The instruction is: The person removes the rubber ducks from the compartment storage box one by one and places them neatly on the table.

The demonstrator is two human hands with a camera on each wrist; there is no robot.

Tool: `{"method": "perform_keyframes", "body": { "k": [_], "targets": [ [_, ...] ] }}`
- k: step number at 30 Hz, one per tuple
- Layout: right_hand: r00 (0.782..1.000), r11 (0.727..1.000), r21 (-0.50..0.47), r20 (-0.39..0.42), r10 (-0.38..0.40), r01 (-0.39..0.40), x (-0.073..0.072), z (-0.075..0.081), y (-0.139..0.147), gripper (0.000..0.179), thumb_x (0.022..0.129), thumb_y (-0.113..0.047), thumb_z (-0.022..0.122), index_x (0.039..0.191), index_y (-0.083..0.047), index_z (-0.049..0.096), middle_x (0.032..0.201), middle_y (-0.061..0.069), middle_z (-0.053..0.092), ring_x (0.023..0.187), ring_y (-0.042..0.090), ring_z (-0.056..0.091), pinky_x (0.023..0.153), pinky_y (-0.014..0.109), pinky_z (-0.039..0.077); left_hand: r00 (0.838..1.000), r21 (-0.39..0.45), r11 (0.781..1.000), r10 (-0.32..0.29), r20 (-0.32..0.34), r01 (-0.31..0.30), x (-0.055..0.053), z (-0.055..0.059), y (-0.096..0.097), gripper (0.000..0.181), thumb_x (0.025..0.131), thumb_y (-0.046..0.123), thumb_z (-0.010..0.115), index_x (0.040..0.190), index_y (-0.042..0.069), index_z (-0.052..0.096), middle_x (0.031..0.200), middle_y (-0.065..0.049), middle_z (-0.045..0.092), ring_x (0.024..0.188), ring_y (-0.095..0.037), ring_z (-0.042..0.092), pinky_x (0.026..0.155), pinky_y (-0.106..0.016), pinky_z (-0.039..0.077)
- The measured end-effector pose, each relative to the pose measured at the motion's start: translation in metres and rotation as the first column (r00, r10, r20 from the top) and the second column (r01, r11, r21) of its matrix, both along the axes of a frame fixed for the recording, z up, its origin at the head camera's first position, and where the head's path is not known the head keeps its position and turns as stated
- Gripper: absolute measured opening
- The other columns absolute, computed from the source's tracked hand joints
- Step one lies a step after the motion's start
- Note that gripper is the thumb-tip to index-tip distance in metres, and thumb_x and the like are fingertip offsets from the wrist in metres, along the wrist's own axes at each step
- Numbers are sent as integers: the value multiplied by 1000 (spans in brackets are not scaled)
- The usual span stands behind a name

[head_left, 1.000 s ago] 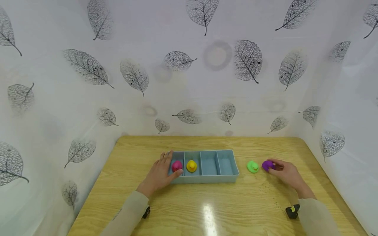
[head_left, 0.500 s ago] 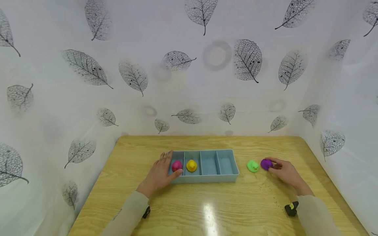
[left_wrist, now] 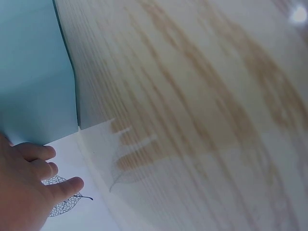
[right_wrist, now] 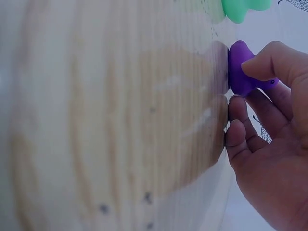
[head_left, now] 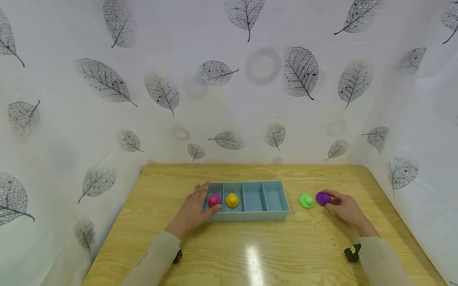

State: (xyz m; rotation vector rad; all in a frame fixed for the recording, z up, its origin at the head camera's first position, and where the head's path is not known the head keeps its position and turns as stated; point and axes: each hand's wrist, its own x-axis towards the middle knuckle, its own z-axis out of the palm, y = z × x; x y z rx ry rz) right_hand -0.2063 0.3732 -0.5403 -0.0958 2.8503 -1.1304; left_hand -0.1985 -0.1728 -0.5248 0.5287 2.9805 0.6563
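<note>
While the left hand [head_left: 191,210] rests against the left end of the pale blue divided box [head_left: 250,216], its thumb lying over the front rim and its fingers extended along the end wall, the right hand [head_left: 347,208] pinches the purple toy duck [head_left: 323,198], right of centre in the head view. The right wrist view shows the thumb on the near side of that duck and fingers beyond it; its base appears to touch the worktop [head_left: 214,250].

Change noted: compared with one second ago, the purple toy duck and the right hand have shifted slightly leftward and towards the back; over the last half second they are practically static. The left hand and the box show no material movement. In my judgement the shift is minor: the duck is under control but remains outside the box.

Just left of the purple toy duck, near but apart, stands the green toy duck [head_left: 306,201], untouched. Inside the box, two of four compartments are occupied: the pink toy duck [head_left: 214,200] in the leftmost, partly behind the thumb, and the yellow toy duck [head_left: 232,200] in the second.

A white leaf-printed sheet [head_left: 222,39] fills the upper frame and both sides.
</note>
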Motion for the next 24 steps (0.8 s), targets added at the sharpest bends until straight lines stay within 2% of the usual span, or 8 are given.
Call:
{"method": "perform_keyframes", "body": {
  "k": [11,15,20,24],
  "targets": [
    [1000,1000,5,-8,11,-11,-1,0,0,55,93,-12,74,145,0,61,103,14,71,83,10,55,64,24,47,1000,1,1000,-6,6,6,1,0,-1,102,101,70,50,170,6,10,174,-19,23,162,-44,18,124,-67,30],
    [999,999,18,-12,43,-43,0,5,2,59,92,-13,76,146,2,58,104,15,73,85,10,58,66,24,47,1000,0,1000,-6,7,6,1,0,0,102,101,71,50,170,6,10,174,-20,23,162,-44,18,124,-66,30],
    [998,995,85,-37,48,-45,4,20,5,61,96,-20,76,148,2,56,107,21,74,93,24,66,68,26,49,1000,7,1000,-1,-2,1,1,-1,0,102,101,70,51,169,5,13,173,-21,25,162,-45,19,124,-67,31],
    [993,997,79,-119,10,-1,6,38,5,57,101,-25,70,150,0,56,118,32,71,101,37,68,62,26,50,1000,14,1000,-5,-15,5,0,-2,0,101,101,68,52,169,4,14,173,-22,26,161,-46,21,123,-68,32]
  ]
}}
